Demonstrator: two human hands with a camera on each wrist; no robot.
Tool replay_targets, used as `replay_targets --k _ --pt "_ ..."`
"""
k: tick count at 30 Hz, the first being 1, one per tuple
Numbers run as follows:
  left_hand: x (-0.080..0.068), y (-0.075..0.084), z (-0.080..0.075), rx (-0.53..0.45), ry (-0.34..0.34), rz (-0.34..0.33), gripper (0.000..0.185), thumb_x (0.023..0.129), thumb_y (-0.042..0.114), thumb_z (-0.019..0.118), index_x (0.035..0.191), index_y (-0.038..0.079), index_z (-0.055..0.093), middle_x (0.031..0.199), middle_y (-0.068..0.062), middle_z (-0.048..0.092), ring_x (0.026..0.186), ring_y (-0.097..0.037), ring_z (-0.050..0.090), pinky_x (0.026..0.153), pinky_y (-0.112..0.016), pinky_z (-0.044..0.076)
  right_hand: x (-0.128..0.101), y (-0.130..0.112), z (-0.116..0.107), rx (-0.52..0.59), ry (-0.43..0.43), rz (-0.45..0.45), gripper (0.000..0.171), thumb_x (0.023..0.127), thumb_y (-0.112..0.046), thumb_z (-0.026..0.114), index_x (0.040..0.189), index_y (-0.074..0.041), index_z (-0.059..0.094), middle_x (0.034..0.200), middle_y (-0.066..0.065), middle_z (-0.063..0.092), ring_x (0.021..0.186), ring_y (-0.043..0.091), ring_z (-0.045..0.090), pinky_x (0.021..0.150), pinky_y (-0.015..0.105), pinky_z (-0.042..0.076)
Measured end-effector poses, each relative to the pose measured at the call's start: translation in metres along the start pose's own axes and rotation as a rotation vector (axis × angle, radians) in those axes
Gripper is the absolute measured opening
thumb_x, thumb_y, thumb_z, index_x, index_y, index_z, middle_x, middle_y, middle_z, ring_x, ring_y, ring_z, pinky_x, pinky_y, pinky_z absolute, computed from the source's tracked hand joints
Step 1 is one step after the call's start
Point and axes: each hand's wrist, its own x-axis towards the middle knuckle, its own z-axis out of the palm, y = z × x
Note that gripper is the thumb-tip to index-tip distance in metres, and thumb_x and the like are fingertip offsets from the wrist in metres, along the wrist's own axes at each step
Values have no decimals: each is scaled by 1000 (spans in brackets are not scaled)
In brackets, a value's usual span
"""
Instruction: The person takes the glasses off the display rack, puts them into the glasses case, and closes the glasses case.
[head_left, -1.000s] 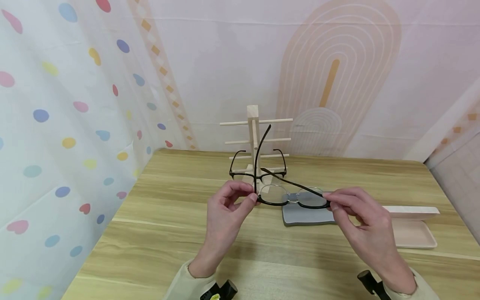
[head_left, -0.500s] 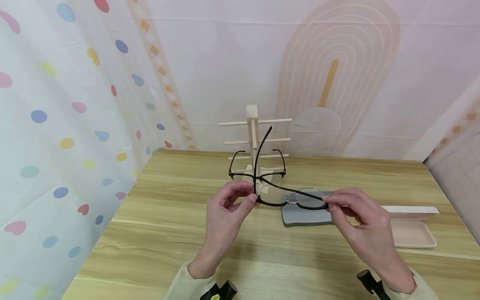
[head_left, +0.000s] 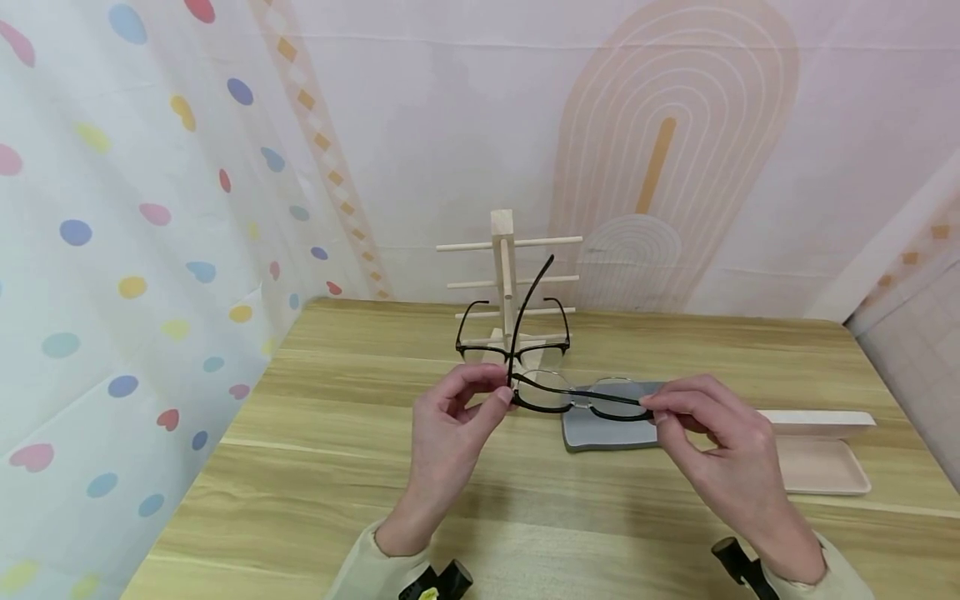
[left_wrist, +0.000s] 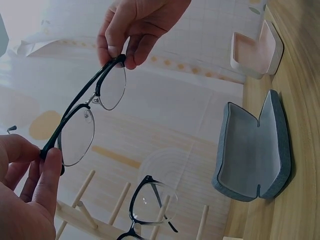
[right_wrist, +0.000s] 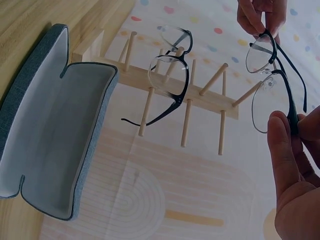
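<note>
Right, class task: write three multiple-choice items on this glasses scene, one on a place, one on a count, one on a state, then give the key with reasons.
1. Where does the second pair of glasses sit?
A. in the grey case
B. on the wooden rack
C. flat on the table

2. How many cases lie open on the table?
A. one
B. two
C. three

3. How are the held glasses gripped?
A. by one hand only
B. resting loose on a palm
C. pinched at both ends, one hand each

Key: B, the second pair of glasses hangs on the wooden rack. B, a grey case and a pink case both lie open on the table. C, the left hand and right hand each pinch an end of the held glasses.
</note>
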Motion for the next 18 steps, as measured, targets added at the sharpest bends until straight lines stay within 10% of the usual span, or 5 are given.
replay_targets --k 18 --pt "1 0 -1 21 -2 -11 18 90 -9 71 108 -7 75 106 -15 72 95 -21 72 80 -33 63 -5 3 4 57 4 35 31 77 23 63 95 2 77 94 10 68 85 1 66 77 11 56"
